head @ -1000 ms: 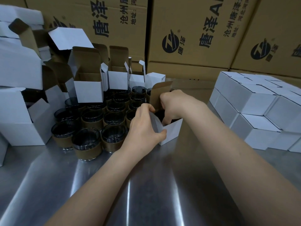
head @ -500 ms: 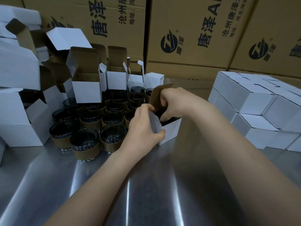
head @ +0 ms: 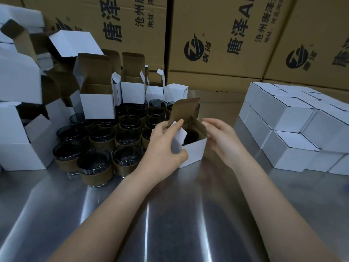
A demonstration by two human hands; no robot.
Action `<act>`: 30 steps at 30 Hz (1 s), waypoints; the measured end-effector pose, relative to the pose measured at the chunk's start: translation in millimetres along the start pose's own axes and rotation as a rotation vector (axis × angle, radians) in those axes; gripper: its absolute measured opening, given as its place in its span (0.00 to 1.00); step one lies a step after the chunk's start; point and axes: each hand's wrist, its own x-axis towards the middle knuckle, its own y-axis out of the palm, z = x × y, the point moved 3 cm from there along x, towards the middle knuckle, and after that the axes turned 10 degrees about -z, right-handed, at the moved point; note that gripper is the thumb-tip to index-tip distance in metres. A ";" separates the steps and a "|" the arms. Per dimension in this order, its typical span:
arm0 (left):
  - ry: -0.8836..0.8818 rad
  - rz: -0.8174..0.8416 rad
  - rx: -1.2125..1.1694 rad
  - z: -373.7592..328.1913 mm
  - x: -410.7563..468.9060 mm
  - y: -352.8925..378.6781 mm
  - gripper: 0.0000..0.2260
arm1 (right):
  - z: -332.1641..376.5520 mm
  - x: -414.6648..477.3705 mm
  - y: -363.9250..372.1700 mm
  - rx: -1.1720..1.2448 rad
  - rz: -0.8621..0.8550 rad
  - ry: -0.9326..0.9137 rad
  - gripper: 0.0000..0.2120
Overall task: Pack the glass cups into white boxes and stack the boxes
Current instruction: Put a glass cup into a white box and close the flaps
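A small white box stands open on the steel table, its brown-lined lid upright, with a dark glass cup inside. My left hand grips the box's left side flap between thumb and fingers. My right hand sits at the box's right side, fingers loosely extended against the right flap. Several dark glass cups with brown sleeves crowd the table to the left. A stack of closed white boxes stands at the right.
Several empty open white boxes stand and lie behind and left of the cups. Large brown printed cartons form a wall at the back.
My right hand has come off the top of the box and moved to its right side, uncovering the cup inside. My left hand has kept its hold on the left flap.
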 end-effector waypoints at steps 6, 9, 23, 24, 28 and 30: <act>0.026 0.039 0.082 1.5 -0.4 3.0 0.20 | -4.4 -0.7 9.4 -0.080 0.076 -0.043 0.16; 0.058 -0.008 0.101 1.4 -0.5 3.0 0.17 | -4.2 -3.6 12.4 -0.081 0.114 -0.066 0.21; 0.048 -0.164 -0.163 -0.2 -0.7 -10.9 0.29 | 2.9 -9.7 20.3 -0.185 0.119 -0.171 0.16; 0.079 -0.167 -0.138 -1.6 -0.7 -10.9 0.25 | 2.8 -9.1 19.6 -0.194 0.123 -0.169 0.15; 0.099 -0.155 -0.136 -2.1 -2.4 -8.5 0.14 | 3.6 -8.4 15.3 -0.233 0.146 -0.165 0.16; 0.063 -0.141 -0.149 0.1 -1.7 -7.2 0.14 | 3.3 -6.9 13.4 -0.212 0.143 -0.131 0.17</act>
